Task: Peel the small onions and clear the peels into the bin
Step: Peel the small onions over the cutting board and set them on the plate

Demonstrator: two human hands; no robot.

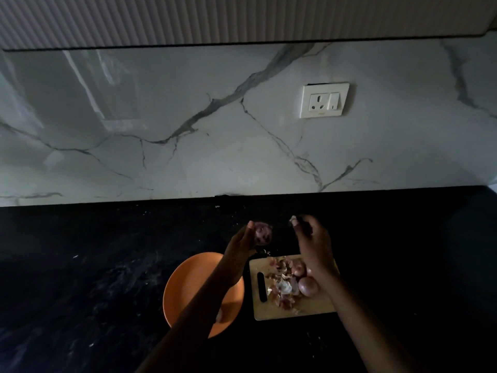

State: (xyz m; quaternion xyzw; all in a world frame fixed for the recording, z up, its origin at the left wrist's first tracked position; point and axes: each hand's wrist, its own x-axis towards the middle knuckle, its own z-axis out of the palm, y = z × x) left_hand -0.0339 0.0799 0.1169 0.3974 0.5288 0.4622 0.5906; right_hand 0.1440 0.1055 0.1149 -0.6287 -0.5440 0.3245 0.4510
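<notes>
One small onion (263,232) sits in the left hand (242,251) grip.

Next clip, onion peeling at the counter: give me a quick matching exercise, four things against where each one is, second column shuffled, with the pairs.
Things:
1. peeled onion
2. scrap of peel
3. pile of peels
4. orange bowl

Places:
A. on the wooden board
B. on the counter, under the left forearm
C. held up in the left hand
D. pinched in the right hand

Pairs: 1-C, 2-D, 3-A, 4-B
</notes>
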